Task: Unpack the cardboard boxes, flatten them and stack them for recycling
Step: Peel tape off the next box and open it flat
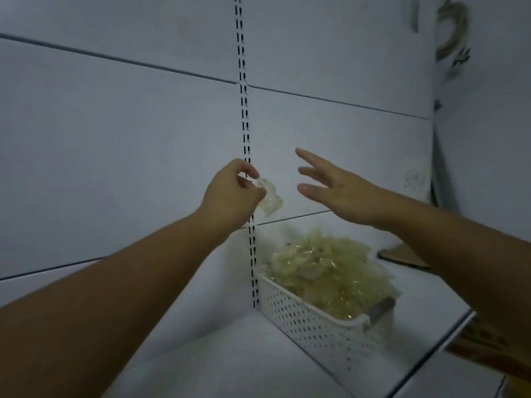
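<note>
The left hand (230, 193) is raised in front of the slotted upright (244, 110) of a white shelving unit. Its thumb and forefinger pinch one small clear packet (268, 201), which hangs crumpled below the fingertips. The right hand (342, 193) is just right of it at the same height, holding nothing, with fingers straight and spread and the palm turned toward the packet. It looks ready to help with the packet or to steady it, though which I cannot tell.

Below the hands and nearer, a white perforated basket (313, 320) sits on the shelf (201, 363), close to the upright. It is heaped above its rim with yellowish clear packets (330, 271) of the same kind. Held above that heap, the packet is most likely unpacked stock about to be dropped in, so the step in hand appears to be the unpacking.

As for the cardboard, a flat brown piece (402, 257) lies on the shelf beyond the basket, to the far right and partly behind the right forearm. An orange-brown edge (488, 351) shows at the near right, below the shelf lip. It may be a box, but too little of it shows to be sure. No stack of flattened boxes is in view, so flattening and stacking seem to lie ahead.
</note>
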